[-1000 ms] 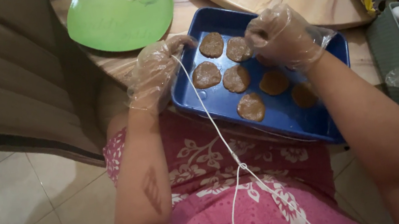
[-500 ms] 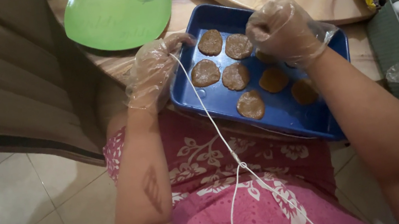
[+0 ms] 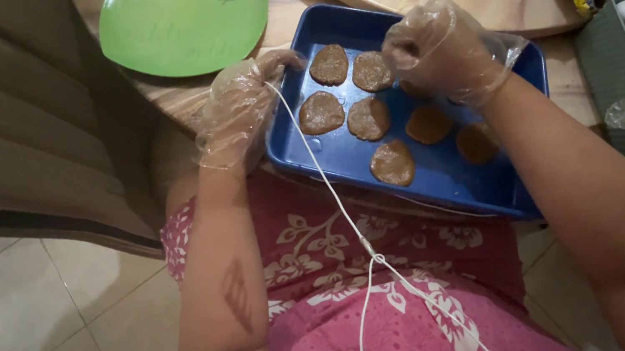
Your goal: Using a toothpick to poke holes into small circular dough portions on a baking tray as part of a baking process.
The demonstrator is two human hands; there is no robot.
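Two gloved hands at a blue rectangular plastic tray (image 3: 448,174) of flat brown dough patties (image 3: 321,112).

The left hand (image 3: 241,113), in a clear glove, is curled around the tray's near-left rim. The right hand (image 3: 440,51) hovers fisted over the far patties; whether it holds anything can't be told. Seven patties show, some partly hidden beneath it. Beyond the left hand sits a round green plate (image 3: 183,19), cut off.

Blue rectangular baking tray (image 3: 447,170), shallow, lying tilted across the table edge and lap. Holds flat brown dough patties (image 3: 392,163), roughly round, laid in rows, apart from each other; some hidden under the gloved hand.
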